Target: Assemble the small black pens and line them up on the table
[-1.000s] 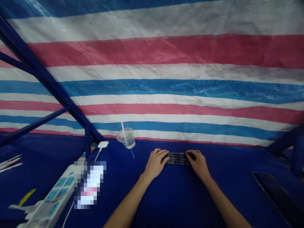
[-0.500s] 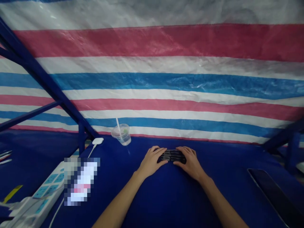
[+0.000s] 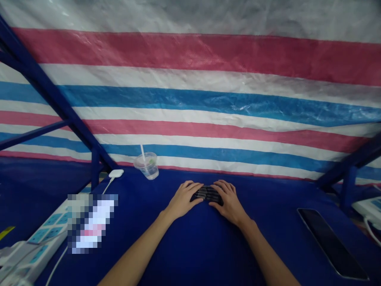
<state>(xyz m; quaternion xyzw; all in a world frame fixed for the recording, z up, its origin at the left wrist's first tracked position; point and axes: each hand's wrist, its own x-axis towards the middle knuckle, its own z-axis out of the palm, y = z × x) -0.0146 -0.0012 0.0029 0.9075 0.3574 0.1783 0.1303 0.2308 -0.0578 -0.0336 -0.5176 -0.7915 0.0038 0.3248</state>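
My left hand and right hand grasp opposite ends of a dark ribbed bundle, fingers curled evenly over it; plastic cup at ten o'clock, phone at four.

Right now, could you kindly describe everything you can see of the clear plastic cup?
The clear plastic cup stands upright on the blue tabletop, at its back edge before the striped tarp. A pale straw leans out to the left. It holds a little clear liquid and a small green bit. Only the tabletop appears to touch it.
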